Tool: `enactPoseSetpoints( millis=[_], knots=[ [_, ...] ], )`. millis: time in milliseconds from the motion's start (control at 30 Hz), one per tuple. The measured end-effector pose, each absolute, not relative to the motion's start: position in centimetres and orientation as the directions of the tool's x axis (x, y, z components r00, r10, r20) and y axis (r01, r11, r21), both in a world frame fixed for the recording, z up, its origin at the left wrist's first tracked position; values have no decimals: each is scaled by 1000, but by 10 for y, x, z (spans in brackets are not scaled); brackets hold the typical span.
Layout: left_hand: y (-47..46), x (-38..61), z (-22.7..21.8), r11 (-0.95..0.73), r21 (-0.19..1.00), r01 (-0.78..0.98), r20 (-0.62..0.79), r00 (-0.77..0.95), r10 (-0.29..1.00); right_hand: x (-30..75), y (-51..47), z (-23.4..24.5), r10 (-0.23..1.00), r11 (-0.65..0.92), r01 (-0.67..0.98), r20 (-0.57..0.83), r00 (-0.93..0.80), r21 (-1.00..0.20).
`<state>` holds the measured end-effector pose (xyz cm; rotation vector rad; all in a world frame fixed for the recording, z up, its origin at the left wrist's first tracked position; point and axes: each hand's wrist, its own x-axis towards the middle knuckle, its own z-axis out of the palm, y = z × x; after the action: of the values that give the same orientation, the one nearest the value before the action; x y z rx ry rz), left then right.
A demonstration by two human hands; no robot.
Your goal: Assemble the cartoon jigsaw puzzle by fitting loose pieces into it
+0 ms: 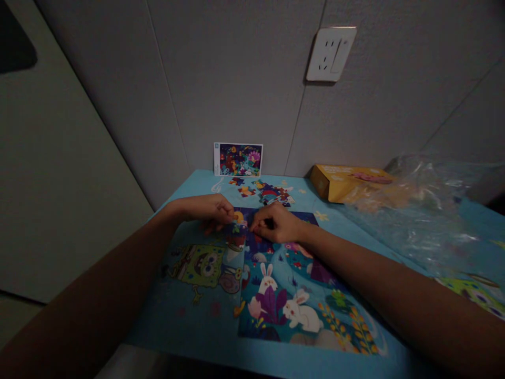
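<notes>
A partly joined jigsaw puzzle (294,276) with white rabbits, plants and a blue stream lies flat on the table. My left hand (215,211) is closed at the puzzle's upper left, its thumb and finger pinching a dark puzzle piece (239,217) with an orange round shape. Beside it, my right hand (278,223) has its fingers curled together, the tips down at the puzzle's upper left edge. Whether those tips grip a piece or only press on the puzzle's edge is hard to see. My right wrist covers part of the puzzle's right side.
Several loose puzzle pieces (272,193) lie beyond the hands. A picture card (239,159) leans against the wall. At the right are a yellow box (335,181) and a crumpled clear plastic bag (418,210). The blue tablecloth (185,321) bears cartoon figures.
</notes>
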<state>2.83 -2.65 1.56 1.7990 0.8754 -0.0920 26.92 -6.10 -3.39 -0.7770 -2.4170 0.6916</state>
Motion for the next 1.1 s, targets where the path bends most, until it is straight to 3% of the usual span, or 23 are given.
enactPoseSetpoints(
  millis=[133, 367, 767, 1100],
  knots=[
    [-23, 28, 12, -131, 778, 615, -424, 666, 614, 269, -62, -33, 635, 721, 390, 319, -704, -572],
    [-26, 35, 11, -144, 703, 696, -461, 600, 654, 269, -65, -30, 721, 663, 445, 354, -596, -602],
    [-25, 34, 15, -145, 562, 814, -470, 459, 754, 268, -60, -32, 608, 769, 435, 325, -724, -469],
    [-30, 35, 17, -298, 482, 824, -511, 541, 668, 267, -61, -32, 584, 798, 444, 338, -738, -408]
  ],
)
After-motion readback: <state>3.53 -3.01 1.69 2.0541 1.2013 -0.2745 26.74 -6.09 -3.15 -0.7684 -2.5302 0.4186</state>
